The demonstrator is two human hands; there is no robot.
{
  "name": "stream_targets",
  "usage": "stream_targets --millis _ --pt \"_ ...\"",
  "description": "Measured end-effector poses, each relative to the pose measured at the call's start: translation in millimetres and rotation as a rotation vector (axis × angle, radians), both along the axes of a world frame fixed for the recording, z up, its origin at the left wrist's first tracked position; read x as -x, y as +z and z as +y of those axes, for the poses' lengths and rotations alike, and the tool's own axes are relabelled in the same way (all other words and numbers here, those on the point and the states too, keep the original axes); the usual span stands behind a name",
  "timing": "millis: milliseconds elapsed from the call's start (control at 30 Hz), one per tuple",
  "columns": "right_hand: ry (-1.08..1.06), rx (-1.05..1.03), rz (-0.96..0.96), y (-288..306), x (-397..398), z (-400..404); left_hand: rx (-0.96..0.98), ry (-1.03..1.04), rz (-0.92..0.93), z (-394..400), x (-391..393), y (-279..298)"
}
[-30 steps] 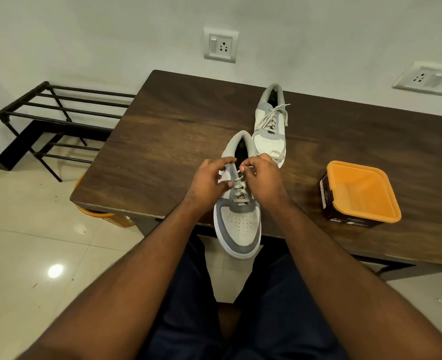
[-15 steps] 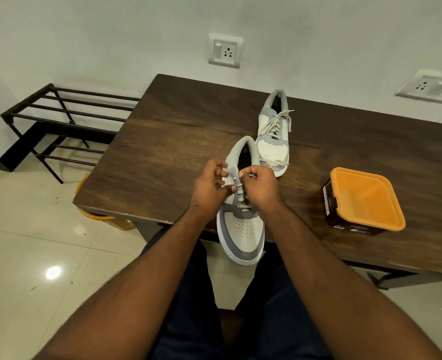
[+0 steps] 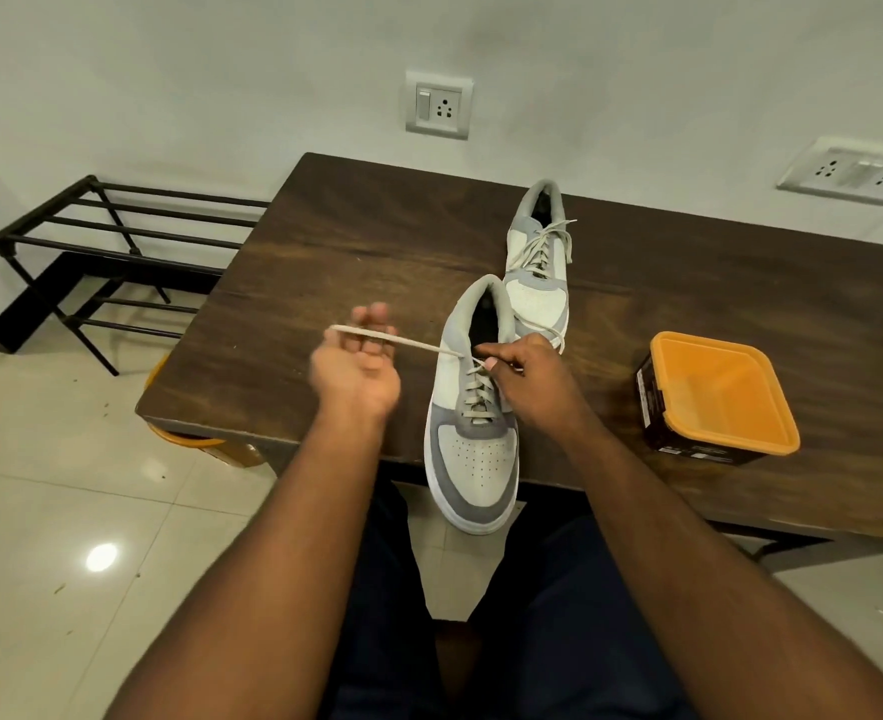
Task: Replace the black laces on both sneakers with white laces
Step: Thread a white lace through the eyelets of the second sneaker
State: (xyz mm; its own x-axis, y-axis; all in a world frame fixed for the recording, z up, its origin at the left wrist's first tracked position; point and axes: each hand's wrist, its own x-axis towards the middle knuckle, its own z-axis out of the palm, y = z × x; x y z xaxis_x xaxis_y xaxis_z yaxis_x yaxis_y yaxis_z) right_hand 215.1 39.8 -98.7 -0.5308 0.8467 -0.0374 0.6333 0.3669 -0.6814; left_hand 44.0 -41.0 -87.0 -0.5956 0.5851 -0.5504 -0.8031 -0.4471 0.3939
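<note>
Near sneaker (image 3: 473,407) overhangs the bench (image 3: 325,252) edge; left hand (image 3: 356,366), blurred, fingers curled on the white lace (image 3: 403,341) drawn taut leftward, right hand (image 3: 527,376) pinching at the top eyelets: best pull evenly, steadying the shoe.

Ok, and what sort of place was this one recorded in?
Most likely a room in a home, perhaps near an entryway. A dark wooden table stands against a plain wall with a switch-and-socket plate, a black metal shoe rack sits beside it, and the floor is glossy tile.
</note>
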Motion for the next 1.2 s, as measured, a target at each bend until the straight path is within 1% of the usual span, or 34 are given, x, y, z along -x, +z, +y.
stream_targets --millis 33,67,100,133,233,267,300,333,400,433,500,567,600,667,700,733,767,800,833,867,900,933,967,1000,1033,1100,1167,1200 --pt "0.008 -0.034 -0.032 0.0 -1.8 -0.9 -0.07 0.067 -0.089 -5.9 13.5 6.2" --pt "0.02 -0.073 -0.055 -0.3 -2.9 -1.9 -0.083 0.098 -0.092 -11.1 21.5 10.8" --pt "0.037 -0.127 -0.087 0.9 -3.0 -3.0 -0.055 0.09 -0.022 -14.1 23.8 13.8" --pt "0.057 -0.175 -0.124 -0.5 -3.1 -4.4 0.031 0.032 0.123 -15.5 19.9 13.4" --pt "0.093 -0.267 -0.159 -2.3 -2.2 -5.6 0.434 -0.326 0.783 -12.0 -11.0 0.4" --pt "0.097 -0.279 -0.155 -1.9 -1.9 -5.6 0.502 -0.451 0.934 -10.1 -21.0 -7.4" --pt "0.099 -0.28 -0.147 -1.8 -2.2 -5.8 0.528 -0.562 1.04 -9.1 -30.6 -15.6" --pt "0.1 -0.273 -0.133 -0.8 -2.0 -5.3 0.552 -0.631 1.142 -7.6 -38.2 -20.4" --pt "0.105 -0.249 -0.123 0.9 -3.6 -5.1 0.651 -0.658 1.359 -5.8 -46.6 -24.6" --pt "0.103 -0.238 -0.123 1.4 -4.5 -4.1 0.681 -0.65 1.402 -4.8 -45.8 -24.8" --pt "0.103 -0.22 -0.119 2.3 -7.3 -1.6 0.729 -0.563 1.353 -5.3 -35.7 -24.2" --pt "0.116 -0.209 -0.119 3.3 -8.3 -0.1 0.862 -0.393 1.311 -10.9 -13.9 -26.0" --pt "0.121 -0.207 -0.134 3.9 -7.6 0.3 0.934 -0.354 1.324 -14.2 -2.7 -27.8" --pt "0.13 -0.22 -0.143 3.3 -5.9 -0.8 1.025 -0.43 1.458 -18.4 6.7 -31.1" --pt "0.131 -0.235 -0.106 2.3 -5.8 -2.9 1.042 -0.487 1.555 -20.2 3.7 -31.7" --pt "0.105 -0.244 -0.036 1.3 -5.9 -6.1 1.047 -0.499 1.64 -22.2 -3.4 -31.2" --pt "0.045 -0.248 0.067 -0.7 -7.3 -9.9 1.051 -0.457 1.7 -24.3 -11.9 -29.3" --pt "-0.05 -0.228 0.171 -3.2 -9.2 -13.4 1.039 -0.353 1.742 -25.9 -19.5 -27.4" --pt "-0.168 -0.189 0.271 -6.0 -11.6 -17.5 1.03 -0.269 1.797 -27.6 -27.2 -24.5" --pt "-0.306 -0.122 0.332 -10.6 -12.2 -19.6 1.0 -0.24 1.834 -27.6 -34.5 -24.4" --pt "-0.422 -0.026 0.361 -12.1 -11.3 -19.6 0.942 -0.296 1.814 -26.9 -40.7 -22.6" --pt "-0.512 0.101 0.365 -14.3 -8.9 -16.2 0.876 -0.406 1.674 -23.5 -47.0 -21.2" --pt "-0.562 0.26 0.358 -15.5 -6.2 -13.5 0.793 -0.505 1.47 -18.6 -51.4 -20.5" --pt "-0.598 0.421 0.349 -14.5 -2.3 -11.7 0.747 -0.525 1.27 -12.4 -53.2 -22.0" --pt "-0.622 0.541 0.352 -13.7 1.7 -9.7 0.735 -0.511 1.142 -6.6 -54.0 -23.3" --pt "-0.642 0.626 0.363 -11.0 9.9 -6.2 0.682 -0.446 0.952 3.3 -56.9 -24.3" --pt "-0.653 0.667 0.433 -7.0 17.3 -2.5 0.555 -0.382 0.726 14.0 -60.6 -22.5" --pt "-0.652 0.696 0.47 -5.3 19.7 -1.3 0.516 -0.348 0.642 18.5 -62.1 -21.5"
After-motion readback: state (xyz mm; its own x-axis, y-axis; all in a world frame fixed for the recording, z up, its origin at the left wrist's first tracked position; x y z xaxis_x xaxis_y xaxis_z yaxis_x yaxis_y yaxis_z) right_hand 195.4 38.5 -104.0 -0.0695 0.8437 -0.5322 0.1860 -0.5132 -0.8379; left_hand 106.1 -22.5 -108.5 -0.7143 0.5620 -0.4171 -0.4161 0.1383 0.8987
